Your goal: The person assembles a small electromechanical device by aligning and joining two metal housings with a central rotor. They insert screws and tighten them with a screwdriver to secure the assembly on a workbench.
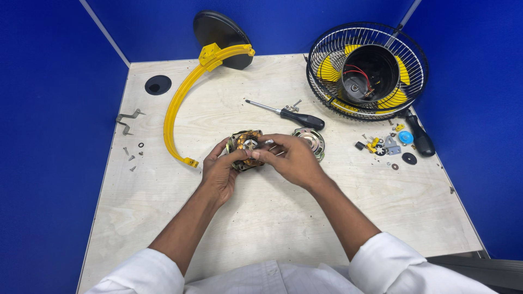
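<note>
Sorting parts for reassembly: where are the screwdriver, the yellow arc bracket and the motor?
screwdriver (301, 118), head view, black handle.
yellow arc bracket (175, 107), head view, curved middle.
motor (246, 142), head view, copper windings between the hands.

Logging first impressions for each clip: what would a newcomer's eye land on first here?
Both hands meet at the table's middle, the left hand and right hand gripping a small motor core with copper windings. Far right sits a wire fan cage with yellow blades. A curved yellow bracket arcs along the left, toward a black round base.
</note>
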